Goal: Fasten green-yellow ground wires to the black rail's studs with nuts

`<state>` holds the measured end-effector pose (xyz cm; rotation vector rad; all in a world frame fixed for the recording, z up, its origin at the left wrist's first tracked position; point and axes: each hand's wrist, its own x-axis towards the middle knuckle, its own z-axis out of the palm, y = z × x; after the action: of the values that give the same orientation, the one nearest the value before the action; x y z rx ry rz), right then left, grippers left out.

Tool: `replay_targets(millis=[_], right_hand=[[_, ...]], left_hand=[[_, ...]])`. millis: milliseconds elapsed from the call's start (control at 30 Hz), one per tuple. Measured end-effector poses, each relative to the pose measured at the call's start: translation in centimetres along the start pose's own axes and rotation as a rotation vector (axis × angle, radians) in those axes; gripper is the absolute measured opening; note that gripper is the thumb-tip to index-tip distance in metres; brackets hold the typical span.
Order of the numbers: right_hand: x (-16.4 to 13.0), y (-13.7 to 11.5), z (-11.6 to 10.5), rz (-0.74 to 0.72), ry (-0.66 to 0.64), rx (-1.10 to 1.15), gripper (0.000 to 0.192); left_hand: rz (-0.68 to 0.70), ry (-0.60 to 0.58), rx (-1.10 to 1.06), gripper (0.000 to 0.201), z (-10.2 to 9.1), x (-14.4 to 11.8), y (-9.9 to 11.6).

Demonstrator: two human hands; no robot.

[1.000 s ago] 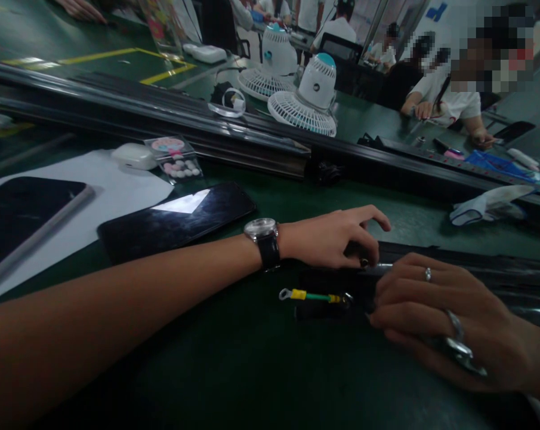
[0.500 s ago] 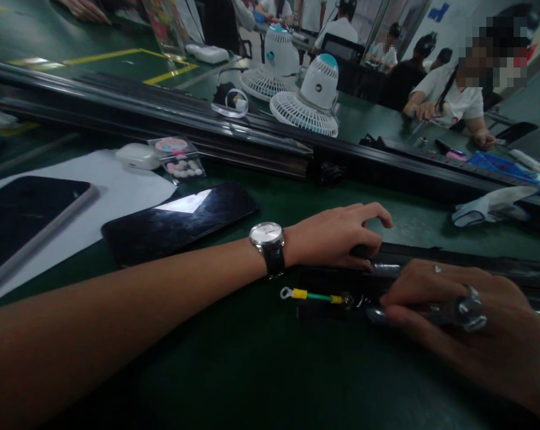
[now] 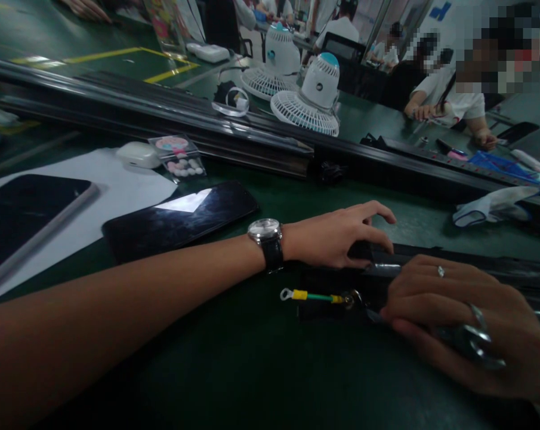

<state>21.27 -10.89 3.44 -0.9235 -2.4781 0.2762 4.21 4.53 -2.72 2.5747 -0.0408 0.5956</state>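
Observation:
My right hand [image 3: 466, 322] is closed around a metal wrench [image 3: 475, 346]. One open jaw sticks out by the palm, and the other end points left to a bolt [image 3: 351, 298]. At that bolt, a short green wire [image 3: 318, 296] with yellow sleeves and ring terminals lies on a long black bar [image 3: 326, 310]. My left hand [image 3: 336, 236], a watch [image 3: 265, 230] on its wrist, rests at the bar's far side. Its fingers are apart and loosely bent, with the thumb near or on the bar; its underside is hidden.
Left of my hands lie a black phone [image 3: 184, 218], another phone [image 3: 28, 215] on white paper [image 3: 117, 179], a white earbud case [image 3: 138, 155] and a small candy packet [image 3: 182, 158]. Long dark rails [image 3: 252, 140] cross behind. Beyond are fans [image 3: 317, 89] and co-workers; a glove [image 3: 488, 206] lies right.
My right hand has turned the wrench slightly, its jaw end swinging toward me and to the right. My left fingers have shifted a little right.

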Motion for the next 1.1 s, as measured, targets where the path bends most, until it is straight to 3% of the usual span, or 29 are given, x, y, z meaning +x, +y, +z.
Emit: replay_targets(millis=[167,367,600,767,867,1100], right_hand=[[0.1,-0.9,0.0,0.100,0.054,-0.129,0.010],[0.3,-1.4,0.4,0.181,0.105,-0.278,0.028],[0.5,-1.4,0.8,0.146,0.103,-0.259,0.024],[-0.1,-0.3,0.3,0.006,-0.048,-0.118,0.006],[-0.3,0.1,-0.4,-0.041,-0.078,-0.060,0.010],[-0.1,-0.7,-0.3,0.190,0.059,-0.178,0.014]], left_hand=[[-0.018,0.023,0.058,0.011,0.3,0.0,-0.1],[-0.005,0.004,0.141,0.007,0.4,-0.1,0.1],[-0.008,-0.013,0.172,0.009,0.3,0.0,0.2],[0.002,-0.034,0.104,0.006,-0.1,0.0,0.2],[0.029,-0.051,0.030,0.012,-0.3,0.0,0.2],[-0.013,0.032,0.039,0.017,0.2,0.0,0.0]])
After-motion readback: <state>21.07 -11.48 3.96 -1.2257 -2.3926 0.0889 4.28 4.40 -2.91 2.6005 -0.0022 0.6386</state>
